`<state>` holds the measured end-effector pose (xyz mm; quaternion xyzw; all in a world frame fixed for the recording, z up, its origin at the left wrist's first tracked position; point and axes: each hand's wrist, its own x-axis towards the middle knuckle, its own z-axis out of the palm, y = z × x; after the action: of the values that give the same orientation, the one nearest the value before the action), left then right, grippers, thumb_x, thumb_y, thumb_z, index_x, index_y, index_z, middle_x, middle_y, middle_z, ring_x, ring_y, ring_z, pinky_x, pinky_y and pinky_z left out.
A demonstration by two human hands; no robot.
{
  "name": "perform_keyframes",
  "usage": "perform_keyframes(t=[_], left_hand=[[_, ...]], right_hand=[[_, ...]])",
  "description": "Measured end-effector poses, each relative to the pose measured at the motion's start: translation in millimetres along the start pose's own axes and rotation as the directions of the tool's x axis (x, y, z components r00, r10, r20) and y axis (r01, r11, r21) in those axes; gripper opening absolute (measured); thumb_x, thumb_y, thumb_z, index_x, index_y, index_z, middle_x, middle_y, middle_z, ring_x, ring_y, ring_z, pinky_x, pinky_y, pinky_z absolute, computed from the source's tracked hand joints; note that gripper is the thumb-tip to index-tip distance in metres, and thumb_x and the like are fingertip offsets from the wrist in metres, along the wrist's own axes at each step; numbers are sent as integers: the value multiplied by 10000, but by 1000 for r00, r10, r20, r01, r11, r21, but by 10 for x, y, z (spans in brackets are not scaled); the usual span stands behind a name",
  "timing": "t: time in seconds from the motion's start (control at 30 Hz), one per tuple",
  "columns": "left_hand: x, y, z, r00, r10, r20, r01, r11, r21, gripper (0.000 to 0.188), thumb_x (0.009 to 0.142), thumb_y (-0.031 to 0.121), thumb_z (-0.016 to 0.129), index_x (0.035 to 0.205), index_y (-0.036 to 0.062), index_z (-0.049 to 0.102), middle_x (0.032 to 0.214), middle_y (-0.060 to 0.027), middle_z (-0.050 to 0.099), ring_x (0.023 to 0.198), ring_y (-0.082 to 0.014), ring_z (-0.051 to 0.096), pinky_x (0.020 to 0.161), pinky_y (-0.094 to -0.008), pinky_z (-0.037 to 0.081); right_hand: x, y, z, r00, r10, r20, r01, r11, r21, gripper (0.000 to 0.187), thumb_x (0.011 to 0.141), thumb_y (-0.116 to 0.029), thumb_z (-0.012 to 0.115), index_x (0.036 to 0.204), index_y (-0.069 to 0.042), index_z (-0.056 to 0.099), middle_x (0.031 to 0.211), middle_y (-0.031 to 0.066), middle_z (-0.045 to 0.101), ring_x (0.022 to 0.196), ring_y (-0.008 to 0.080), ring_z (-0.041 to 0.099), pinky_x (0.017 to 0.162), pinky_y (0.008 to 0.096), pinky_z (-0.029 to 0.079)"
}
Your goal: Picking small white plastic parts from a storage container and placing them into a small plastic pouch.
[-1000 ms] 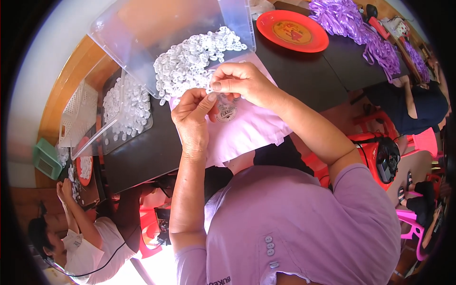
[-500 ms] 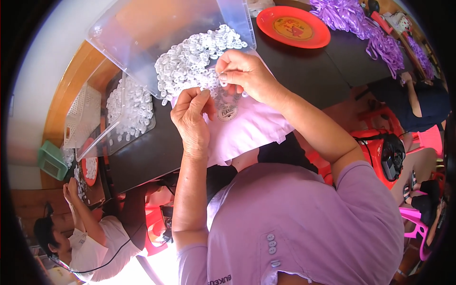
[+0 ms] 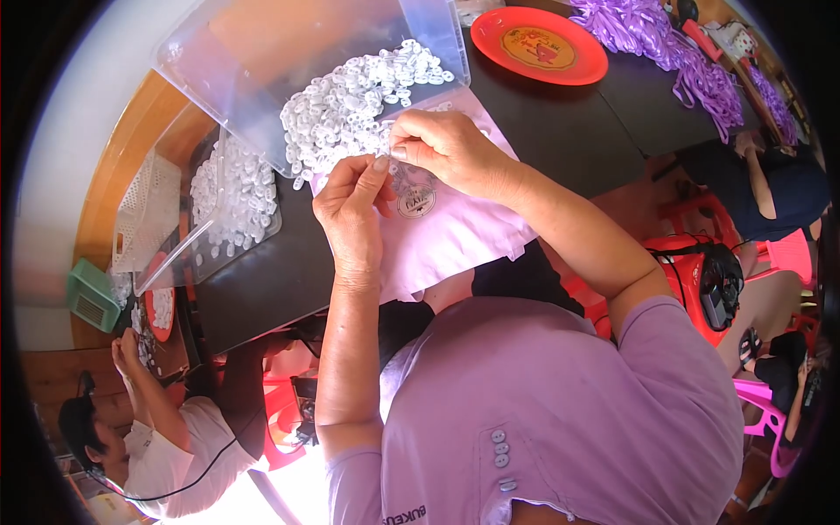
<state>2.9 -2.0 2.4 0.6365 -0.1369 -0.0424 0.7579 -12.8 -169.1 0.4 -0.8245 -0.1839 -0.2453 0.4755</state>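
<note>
My left hand (image 3: 352, 210) and my right hand (image 3: 451, 153) meet over a pink cloth (image 3: 455, 236), each closed in a pinch at the fingertips. Between them is something small and whitish, mostly hidden by the fingers; it looks like one of the small white oval pieces. Just beyond my hands, a heap of small white oval pieces (image 3: 337, 109) with holes spills from a clear plastic bin (image 3: 236, 70) tipped on its side. The cloth, with a round printed mark, drapes from the dark table toward my lap.
On the dark table (image 3: 271, 289), a second clear container (image 3: 229, 197) holds more white pieces. At the far right lie a red plate (image 3: 540, 45) and bundles of purple ribbon (image 3: 639, 35). A green basket (image 3: 93, 296) stands at left, near a seated co-worker (image 3: 184, 446). Others sit at right.
My right hand has shifted slightly left and down, bringing its fingertips against my left hand's. The white oval piece that showed in its fingers is now mostly hidden.
</note>
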Motion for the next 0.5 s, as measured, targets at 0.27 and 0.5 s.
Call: perform_keyframes(t=[0.27,0.5], left_hand=[[-6,19,-16,995,-102,22,100,992,80,145,913,129,624,856,-4,631,685,-37,599,528,-83,502,468,-221,365],[-13,19,-6,996,-80,47,79,996,32,135,921,151,639,851,36,640,670,22,582,545,-40,472,476,-187,346]], right_hand=[[-32,59,66,997,-71,9,71,997,-31,84,880,-46,621,879,-7,547,750,90,589,678,201,576,623,322,455],[-34,35,70,999,-38,-34,38,999,24,94,892,-52,619,887,-14,533,748,89,575,671,197,563,612,310,450]])
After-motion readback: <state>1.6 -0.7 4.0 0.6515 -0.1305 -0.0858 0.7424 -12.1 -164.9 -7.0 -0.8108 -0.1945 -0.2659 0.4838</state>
